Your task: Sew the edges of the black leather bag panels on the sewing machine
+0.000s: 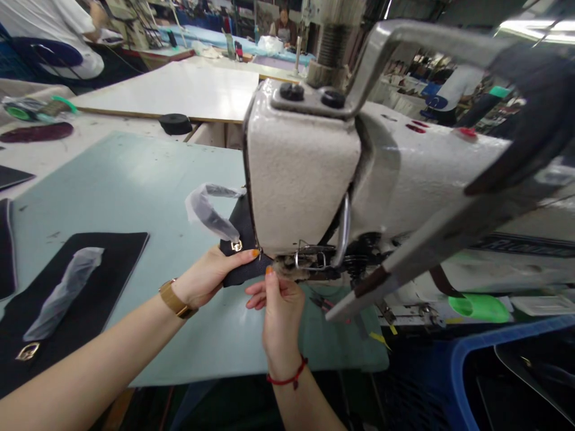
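A black leather bag panel (245,270) lies partly under the head of a sewing machine (300,167). It carries a plastic-wrapped handle (209,212) and a gold buckle (236,245). My left hand (209,272) grips the panel's left side, its thumb on top beside the buckle. At the panel's lower right corner, my right hand (283,305) pinches the edge near the needle area, the other fingers loosely bent. The machine head hides the panel's far part. Another black panel (121,263) with a wrapped handle (67,293) and gold buckle (27,352) rests at left.
A pale green mat (179,173) covers the work table. Behind it sit a black tape roll (175,124) and a white board (179,84). Small scissors-like snips (321,302) lie right of my hand. A blue crate (458,365) stands lower right. Other people (283,27) are farther back.
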{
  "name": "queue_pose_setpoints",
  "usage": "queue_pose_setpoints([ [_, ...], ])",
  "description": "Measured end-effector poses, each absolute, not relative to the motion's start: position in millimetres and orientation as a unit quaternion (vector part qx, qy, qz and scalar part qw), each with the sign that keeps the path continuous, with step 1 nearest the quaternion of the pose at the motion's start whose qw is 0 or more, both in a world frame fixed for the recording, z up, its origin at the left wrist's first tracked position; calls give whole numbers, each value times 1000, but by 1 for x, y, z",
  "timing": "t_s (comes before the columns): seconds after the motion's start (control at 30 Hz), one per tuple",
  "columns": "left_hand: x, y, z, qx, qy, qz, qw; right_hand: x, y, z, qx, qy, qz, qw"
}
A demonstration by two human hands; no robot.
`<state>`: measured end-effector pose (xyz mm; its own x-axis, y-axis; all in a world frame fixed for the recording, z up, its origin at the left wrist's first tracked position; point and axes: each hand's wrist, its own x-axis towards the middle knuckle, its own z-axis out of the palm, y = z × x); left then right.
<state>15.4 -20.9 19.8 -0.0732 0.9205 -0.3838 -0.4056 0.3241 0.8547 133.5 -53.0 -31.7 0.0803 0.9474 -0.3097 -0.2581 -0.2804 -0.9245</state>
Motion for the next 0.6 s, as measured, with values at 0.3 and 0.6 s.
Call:
queue_pose_setpoints([
  [0.3,29,-42,-13,221,522,564,601,145,-56,-33,-524,-347,601,494],
  [0.6,69,-68,-21,110,503,657,551,171,-51,-23,-502,-409,628,432],
])
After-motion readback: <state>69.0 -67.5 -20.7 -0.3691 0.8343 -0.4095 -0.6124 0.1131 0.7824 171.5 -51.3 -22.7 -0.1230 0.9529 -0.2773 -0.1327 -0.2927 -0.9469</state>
